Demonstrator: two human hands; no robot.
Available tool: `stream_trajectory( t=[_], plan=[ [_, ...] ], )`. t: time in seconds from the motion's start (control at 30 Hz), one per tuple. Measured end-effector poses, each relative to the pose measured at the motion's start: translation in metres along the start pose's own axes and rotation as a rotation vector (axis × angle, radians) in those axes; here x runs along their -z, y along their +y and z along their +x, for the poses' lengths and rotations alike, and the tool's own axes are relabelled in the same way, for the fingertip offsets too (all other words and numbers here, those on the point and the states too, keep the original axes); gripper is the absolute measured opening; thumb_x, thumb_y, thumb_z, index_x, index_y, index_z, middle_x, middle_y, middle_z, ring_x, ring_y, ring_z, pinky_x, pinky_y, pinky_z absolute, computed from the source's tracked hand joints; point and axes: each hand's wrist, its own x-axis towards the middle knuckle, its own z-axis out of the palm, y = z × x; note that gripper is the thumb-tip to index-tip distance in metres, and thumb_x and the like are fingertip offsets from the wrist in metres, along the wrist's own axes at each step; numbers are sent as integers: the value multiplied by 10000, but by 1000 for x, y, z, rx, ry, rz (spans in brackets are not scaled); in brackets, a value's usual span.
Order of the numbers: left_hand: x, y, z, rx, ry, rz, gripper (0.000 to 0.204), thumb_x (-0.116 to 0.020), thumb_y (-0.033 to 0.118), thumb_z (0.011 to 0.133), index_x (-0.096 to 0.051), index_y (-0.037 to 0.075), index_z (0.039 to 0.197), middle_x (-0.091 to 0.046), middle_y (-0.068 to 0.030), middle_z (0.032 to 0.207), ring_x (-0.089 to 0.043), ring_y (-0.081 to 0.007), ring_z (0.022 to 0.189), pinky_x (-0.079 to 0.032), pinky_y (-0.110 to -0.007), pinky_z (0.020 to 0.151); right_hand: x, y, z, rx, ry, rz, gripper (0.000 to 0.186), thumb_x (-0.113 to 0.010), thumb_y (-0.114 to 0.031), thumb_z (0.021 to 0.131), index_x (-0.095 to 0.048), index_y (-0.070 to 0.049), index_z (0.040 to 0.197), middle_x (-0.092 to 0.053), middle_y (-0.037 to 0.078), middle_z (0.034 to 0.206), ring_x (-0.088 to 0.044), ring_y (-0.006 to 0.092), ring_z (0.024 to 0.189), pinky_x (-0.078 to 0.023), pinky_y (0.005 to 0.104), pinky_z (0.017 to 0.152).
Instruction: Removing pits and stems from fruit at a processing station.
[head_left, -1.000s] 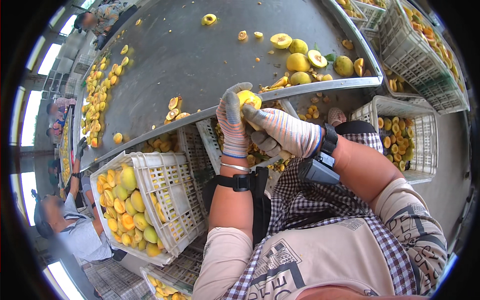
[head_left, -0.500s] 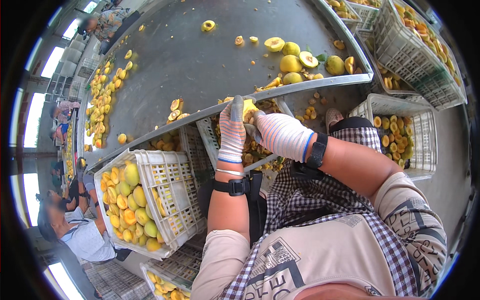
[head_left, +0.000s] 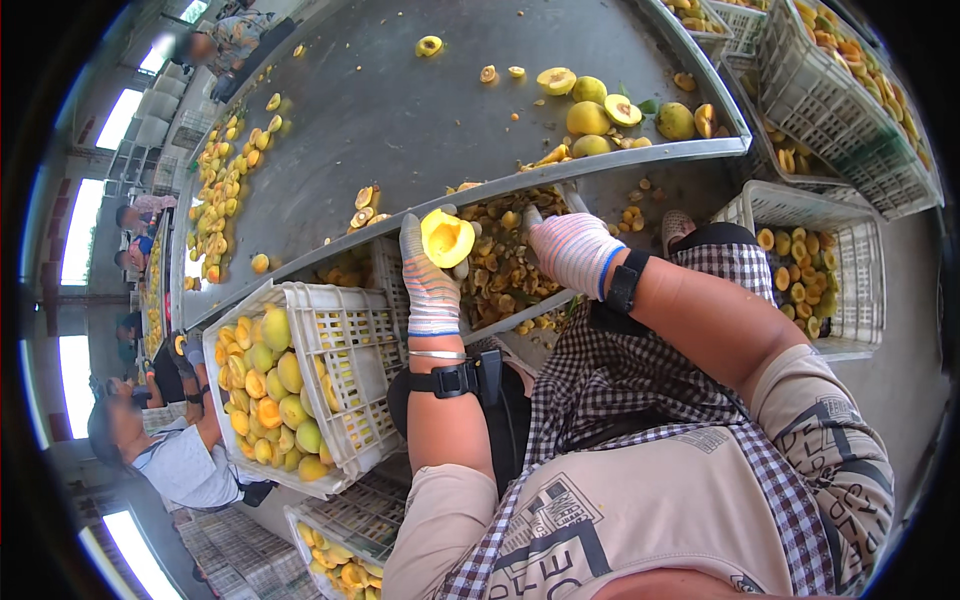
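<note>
My left hand [head_left: 432, 285], in a striped knit glove with grey fingertips, is closed round a yellow peach half [head_left: 447, 238]. The cut face and smooth hollow of the half are turned up, with no stone in it. To the right of it, my right hand [head_left: 575, 250], gloved the same way, hangs with curled fingers over a crate of peach stones and scraps [head_left: 505, 265]. What those fingers hold, if anything, is hidden. Both hands are just on my side of the rim of a metal table [head_left: 480, 187].
Whole and halved peaches [head_left: 590, 118] lie at the table's right corner; many halves [head_left: 215, 195] line its left side. A white crate of peaches [head_left: 340, 350] stands left of me, another crate [head_left: 850, 270] right. Stacked crates [head_left: 840, 110] rise far right. A co-worker [head_left: 185, 460] is at left.
The hands have drawn apart: my left hand moved left and lower with the peach half, now facing up, while my right hand shifted right, away from the fruit.
</note>
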Motion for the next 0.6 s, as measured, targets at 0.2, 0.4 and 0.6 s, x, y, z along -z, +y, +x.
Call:
stream_trajectory(
  t=[0.2,0.4,0.6],
  plan=[
    [-26,-1,-10,-156,36,-270,379,-492,441,920,-539,101,1082,-614,-59,898,-583,-181,646,-453,-251,529,-9,7,5,74,-64,24,218,-625,-124,781,-679,-14,961,-684,180,922,-670,317,871,-538,409,692],
    [-141,-9,-47,-36,-209,-94,515,-545,423,908,-416,108,1295,-576,-109,1072,-620,-207,831,-510,-264,691,-23,13,9,-16,-92,90,189,-568,-179,849,-677,-84,969,-689,89,909,-662,274,819,-529,362,670],
    [-216,-43,-71,-424,-858,438,790,-638,323,860,-195,62,1460,-308,-231,1439,-340,-327,1336,-301,-363,1083,-55,18,-2,98,-40,95,242,-500,-220,905,-604,-103,1089,-627,70,1051,-613,228,938,-485,329,778]
  ],
)
